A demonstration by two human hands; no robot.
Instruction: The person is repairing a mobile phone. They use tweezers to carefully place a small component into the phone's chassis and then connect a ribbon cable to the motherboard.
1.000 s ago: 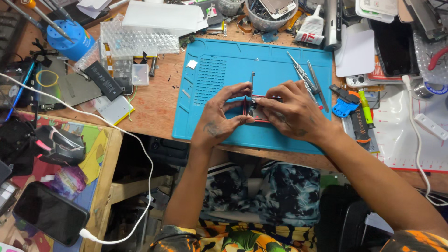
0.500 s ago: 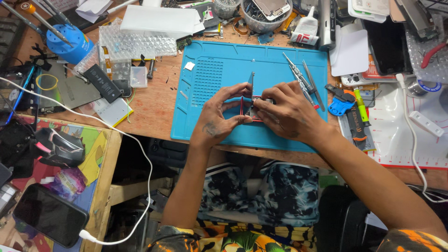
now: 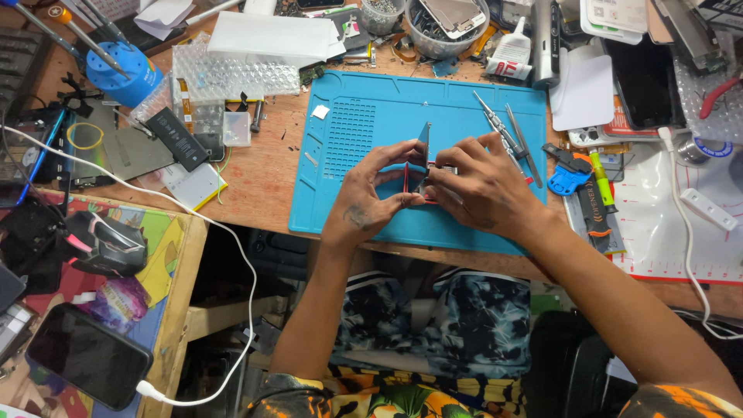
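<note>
Little has shifted since a second ago: both hands remain over the blue work mat point(image 3: 364, 139), the thin device between them now tipped more upright on its edge.

Left hand point(image 3: 370, 203) pinches the red-edged phone frame point(image 3: 414, 172) from the left, thumb and forefinger arched. Right hand point(image 3: 474, 188) grips it from the right, fingers curled close. Frame stands on edge at mid-mat, long axis running near to far, its narrow grey end pointing far.

Mat is rubbery and matte, with a dotted grid patch. Metal tweezers point(image 3: 501, 133) lie just right of the hands. Blue cylindrical tool holder point(image 3: 120, 73) stands far left on the worn wooden bench point(image 3: 267, 162).
</note>
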